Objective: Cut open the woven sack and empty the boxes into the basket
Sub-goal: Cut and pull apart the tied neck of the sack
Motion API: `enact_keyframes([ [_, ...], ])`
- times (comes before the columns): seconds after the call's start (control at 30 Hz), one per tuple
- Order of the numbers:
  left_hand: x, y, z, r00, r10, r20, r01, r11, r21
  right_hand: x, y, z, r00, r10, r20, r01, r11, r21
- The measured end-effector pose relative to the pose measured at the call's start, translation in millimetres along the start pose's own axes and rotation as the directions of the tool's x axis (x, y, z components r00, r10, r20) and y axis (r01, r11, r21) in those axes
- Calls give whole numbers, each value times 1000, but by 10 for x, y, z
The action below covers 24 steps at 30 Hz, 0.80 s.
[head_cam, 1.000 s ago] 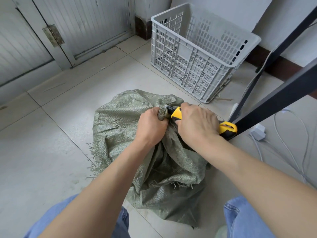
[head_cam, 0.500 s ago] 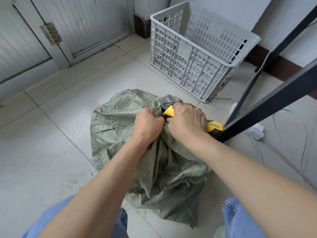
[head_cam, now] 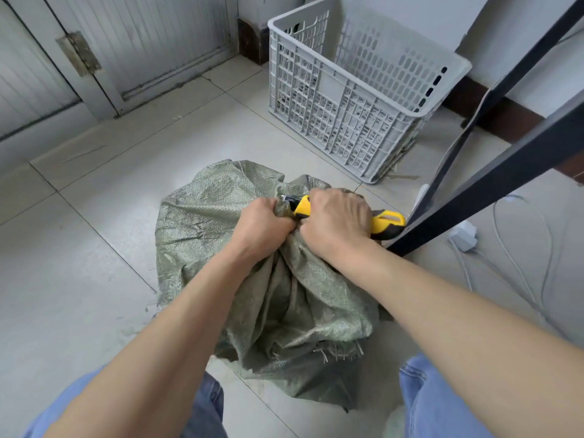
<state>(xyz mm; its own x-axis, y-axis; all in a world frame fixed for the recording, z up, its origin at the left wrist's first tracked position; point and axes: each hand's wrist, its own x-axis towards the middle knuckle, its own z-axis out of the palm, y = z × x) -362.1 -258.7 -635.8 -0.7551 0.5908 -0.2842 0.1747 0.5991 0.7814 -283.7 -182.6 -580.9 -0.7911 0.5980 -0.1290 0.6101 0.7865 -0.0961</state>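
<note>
Your left hand [head_cam: 264,224] fists bunched sack [head_cam: 205,216] neck — right hand [head_cam: 336,221] wraps yellow knife [head_cam: 387,220], blade at neck; basket [head_cam: 347,99] beyond.

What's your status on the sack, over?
Left hand bunching sack neck; right hand gripping knife, blade at the neck. No boxes showing; basket beyond. Black bar close by knife butt.

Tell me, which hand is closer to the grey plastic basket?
Right. The right hand, gripping the yellow knife, is in front of the basket; the left hand grips the bunched neck of the sack beside it, farther from the basket.
</note>
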Motion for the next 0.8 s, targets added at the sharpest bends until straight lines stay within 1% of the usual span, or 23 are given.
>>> enact_keyframes([
  [0.03,1,-8,-3,1000,-1,4,1,1000,-1,1,-1,28,1000,-19,-11,19,1000,-16],
  [0.07,-3,-21,2,1000,6,3,-6,1000,-2,34,28,47,1000,15,5,-15,1000,15],
  [0.1,-20,-29,13,1000,17,1,-17,1000,-1,82,76,58,992,99,76,-108,987,120],
  [0.13,-40,-38,26,1000,28,1,-28,1000,2,128,129,64,964,182,196,-232,933,274],
  [0.17,-51,-39,41,999,45,-2,-45,999,2,168,187,52,907,229,354,-380,809,448],
  [0.2,-59,-36,52,998,59,-9,-59,998,6,170,234,11,831,222,510,-522,631,575],
  [0.23,-77,-30,60,997,72,-20,-71,997,23,170,281,2,769,191,610,-615,482,624],
  [0.27,-88,-24,69,996,88,-31,-86,995,50,157,324,4,739,173,651,-652,426,627],
  [0.3,-90,-20,86,994,105,-33,-102,992,75,139,355,19,746,182,641,-643,448,622],
  [0.33,-86,-22,102,994,108,-27,-105,990,95,102,370,53,794,208,571,-570,583,579],
  [0.37,-86,-20,106,994,104,-23,-101,989,106,59,369,96,872,234,429,-432,780,453],
  [0.4,-85,-12,100,996,92,-16,-90,990,110,0,342,115,948,222,229,-279,924,260],
  [0.43,-79,2,90,996,85,-12,-83,991,105,-62,301,107,989,141,51,-145,986,87],
  [0.47,-73,11,82,997,78,-7,-77,992,96,-110,267,90,997,53,-56,-54,998,-18],
  [0.5,-74,25,78,997,79,-7,-78,993,88,-144,253,92,994,2,-105,-8,998,-59],
  [0.57,-92,54,74,996,82,-24,-80,993,82,-165,209,84,996,-4,-88,-1,998,-57],
  [0.6,-104,56,78,995,88,-41,-84,993,80,-153,191,88,998,29,-59,-30,999,-22],
  [0.67,-134,44,108,992,110,-69,-104,992,76,-57,168,67,985,160,64,-166,979,114],
  [0.7,-145,28,116,991,116,-69,-110,991,73,-4,171,25,962,226,151,-258,934,248],
  [0.73,-134,12,102,991,117,-62,-114,992,57,50,186,-5,927,266,264,-358,838,412],
  [0.77,-111,-6,77,991,113,-66,-111,993,28,78,200,-42,874,269,405,-468,689,553],
  [0.8,-98,-11,46,990,114,-80,-114,993,4,89,218,-53,799,237,552,-582,534,613],
])
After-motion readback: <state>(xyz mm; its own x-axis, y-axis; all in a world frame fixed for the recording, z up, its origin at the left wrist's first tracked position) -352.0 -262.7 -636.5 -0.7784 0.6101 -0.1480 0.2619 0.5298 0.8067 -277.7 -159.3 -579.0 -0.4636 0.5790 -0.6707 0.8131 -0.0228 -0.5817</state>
